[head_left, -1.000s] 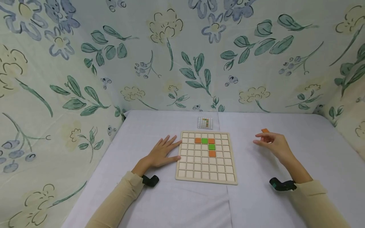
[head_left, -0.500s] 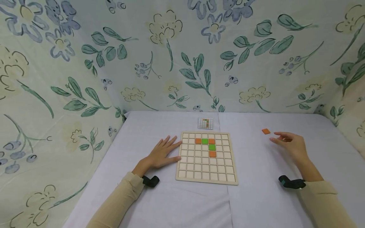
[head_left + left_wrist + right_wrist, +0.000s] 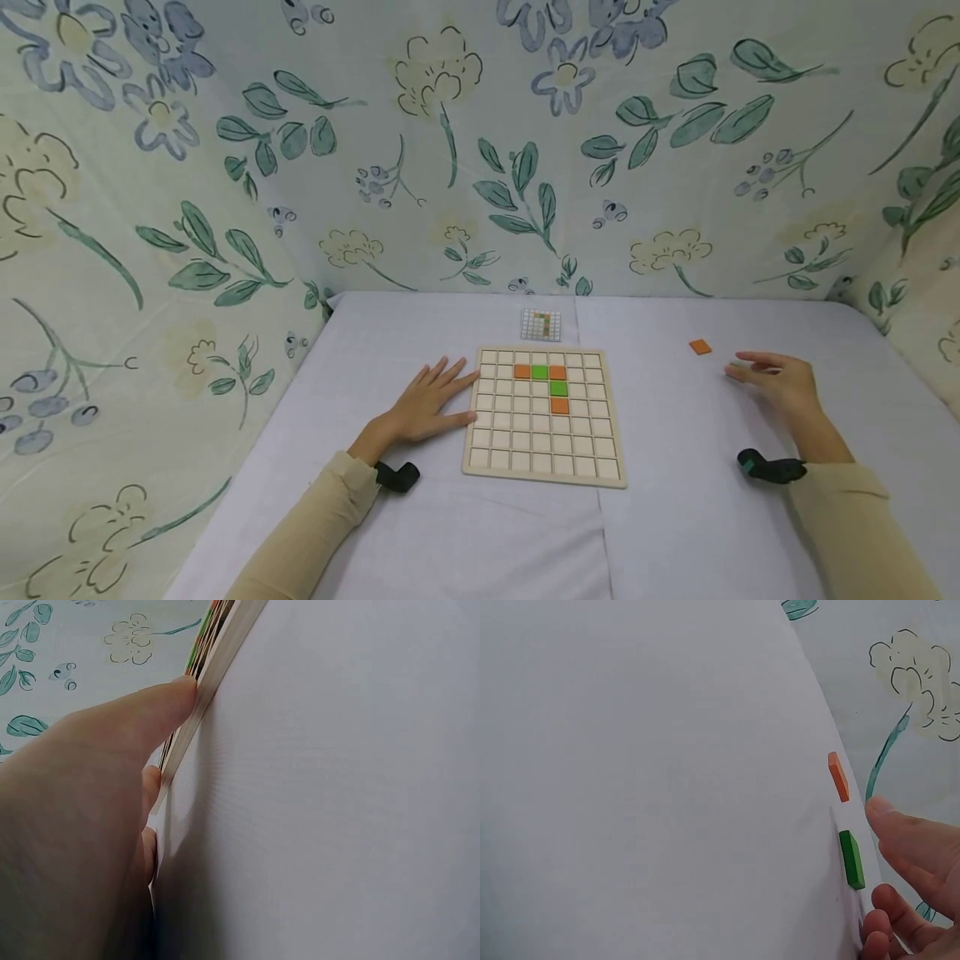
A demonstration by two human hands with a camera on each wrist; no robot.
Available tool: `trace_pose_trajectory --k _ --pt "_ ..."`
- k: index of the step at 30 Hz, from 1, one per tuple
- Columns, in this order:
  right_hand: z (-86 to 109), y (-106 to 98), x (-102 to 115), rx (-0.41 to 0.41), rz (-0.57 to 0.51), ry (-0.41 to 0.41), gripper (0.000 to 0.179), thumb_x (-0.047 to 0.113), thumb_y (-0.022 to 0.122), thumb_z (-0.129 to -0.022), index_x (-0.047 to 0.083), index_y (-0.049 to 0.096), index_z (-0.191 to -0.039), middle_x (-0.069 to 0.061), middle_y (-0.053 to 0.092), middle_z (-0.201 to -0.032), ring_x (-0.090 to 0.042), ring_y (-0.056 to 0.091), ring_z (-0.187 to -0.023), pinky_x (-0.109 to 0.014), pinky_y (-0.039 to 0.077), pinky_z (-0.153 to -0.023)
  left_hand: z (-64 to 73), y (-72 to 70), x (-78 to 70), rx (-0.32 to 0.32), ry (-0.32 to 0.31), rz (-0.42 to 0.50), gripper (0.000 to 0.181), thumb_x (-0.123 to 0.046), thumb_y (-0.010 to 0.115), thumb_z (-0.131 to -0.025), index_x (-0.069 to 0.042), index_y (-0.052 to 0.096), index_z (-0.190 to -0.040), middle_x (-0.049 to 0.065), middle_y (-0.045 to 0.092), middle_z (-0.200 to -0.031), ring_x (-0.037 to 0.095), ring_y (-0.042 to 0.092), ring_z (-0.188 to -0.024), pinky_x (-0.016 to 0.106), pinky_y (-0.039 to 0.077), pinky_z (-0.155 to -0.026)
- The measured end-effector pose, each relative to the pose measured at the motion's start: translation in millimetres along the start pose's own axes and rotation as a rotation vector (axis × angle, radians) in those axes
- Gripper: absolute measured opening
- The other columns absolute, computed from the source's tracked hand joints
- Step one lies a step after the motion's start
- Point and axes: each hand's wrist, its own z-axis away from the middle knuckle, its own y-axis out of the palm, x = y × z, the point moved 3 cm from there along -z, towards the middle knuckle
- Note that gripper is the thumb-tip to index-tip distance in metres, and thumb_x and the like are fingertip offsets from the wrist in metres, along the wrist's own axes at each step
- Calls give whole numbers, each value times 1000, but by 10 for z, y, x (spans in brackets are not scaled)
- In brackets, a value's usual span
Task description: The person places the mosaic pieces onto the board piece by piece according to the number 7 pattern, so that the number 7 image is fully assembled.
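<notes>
A wooden grid board (image 3: 540, 480) lies mid-table, with orange and green square tiles set in several of its cells. Fingers spread, my left hand (image 3: 423, 407) rests on the table at the board's left side. Its thumb (image 3: 180, 694) touches the board's edge in the left wrist view. To the right, my right hand (image 3: 783, 387) hovers low over the cloth, thumb and fingers apart and relaxed. A green tile (image 3: 852, 859) lies just below its fingers in the right wrist view, mostly hidden from the head. Beyond the fingertips lies a loose orange tile (image 3: 701, 347).
A small pattern card (image 3: 542, 325) with a coloured grid lies behind the board. White cloth (image 3: 510, 542) covers the table, creased in front of the board. Floral fabric (image 3: 480, 150) hangs behind and at the sides.
My right hand has moved right, away from the orange tile, which now shows fully on the table. The left hand and board stay in place.
</notes>
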Motion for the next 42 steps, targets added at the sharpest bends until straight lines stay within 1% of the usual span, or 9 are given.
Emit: trace_pose_trajectory --k 4,8,12,17,21,26,33,38,42 --pt "-26 0 -59 14 -2 42 72 40 76 -88 -4 53 -140 -13 50 -118 -25 42 -99 -28 37 -74 -4 14 14 9 -8 -1 78 -71 40 -95 -33 22 -160 2 11 -166 30 0 -152 54 0 -119" --pt "-48 -22 -113 21 4 39 69 36 77 -88 -4 54 -139 -10 51 -111 -23 42 -94 -25 39 -71 -16 4 16 11 -10 -8 78 -72 40 -95 -33 22 -160 2 11 -166 30 0 -152 54 1 -119" --pt "-73 -36 -144 18 27 12 66 33 78 -88 -6 55 -136 -12 52 -109 -24 43 -93 -24 41 -68 -27 -14 9 13 -10 -9 79 -72 40 -95 -33 21 -160 2 11 -166 31 1 -152 54 1 -119" --pt "-61 -19 -150 16 85 -41 60 31 75 -90 -9 58 -132 -18 52 -108 -28 42 -93 -32 38 -69 -27 -12 10 13 -4 -3 79 -71 41 -95 -31 22 -160 3 11 -166 32 2 -152 54 1 -119" --pt "-18 -11 -158 14 141 -116 54 30 75 -91 -10 62 -125 -16 55 -100 -26 45 -88 -28 39 -65 -16 7 20 17 -7 -4 79 -71 41 -95 -31 22 -160 3 11 -166 32 2 -152 54 0 -119" --pt "11 -22 -139 10 172 -197 47 24 75 -92 -11 64 -120 -15 59 -94 -23 47 -83 -23 40 -59 -5 12 4 13 -8 -6 78 -70 42 -95 -31 23 -160 3 11 -166 32 2 -152 54 0 -119" --pt "44 -49 -141 1 162 -192 52 30 73 -93 -11 63 -123 -14 59 -95 -22 46 -82 -23 39 -58 -2 15 -18 17 -6 4 79 -70 42 -95 -30 23 -160 4 12 -166 32 2 -152 54 1 -119" --pt "52 -63 -65 -8 167 -247 52 33 72 -94 -9 64 -121 -15 58 -97 -22 45 -83 -22 40 -58 -1 15 -11 7 -2 -5 79 -71 41 -95 -30 23 -160 4 12 -166 33 3 -152 54 1 -119" --pt "67 -65 35 -4 169 -269 50 30 73 -93 -10 64 -121 -17 58 -97 -24 44 -85 -21 40 -56 0 18 0 1 -4 -1 79 -70 41 -95 -30 23 -160 4 12 -166 33 3 -152 54 2 -119"
